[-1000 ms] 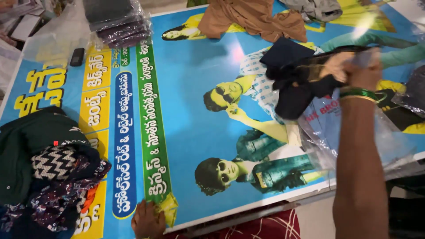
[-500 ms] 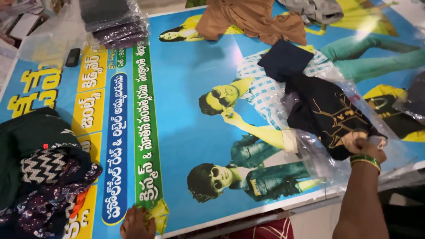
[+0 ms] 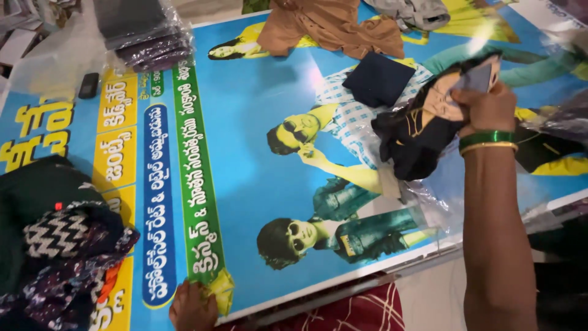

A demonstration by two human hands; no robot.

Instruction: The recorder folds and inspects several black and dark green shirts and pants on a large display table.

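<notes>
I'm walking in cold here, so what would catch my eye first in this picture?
First the big blue printed banner covering the table. At right, the right hand lifts a dark garment with clear plastic wrap beneath it. The left hand rests on the banner's near edge.

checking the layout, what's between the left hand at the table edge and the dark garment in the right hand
Only bare printed banner; head view shows nothing lying between the left hand and the dark garment in the right hand.
</notes>
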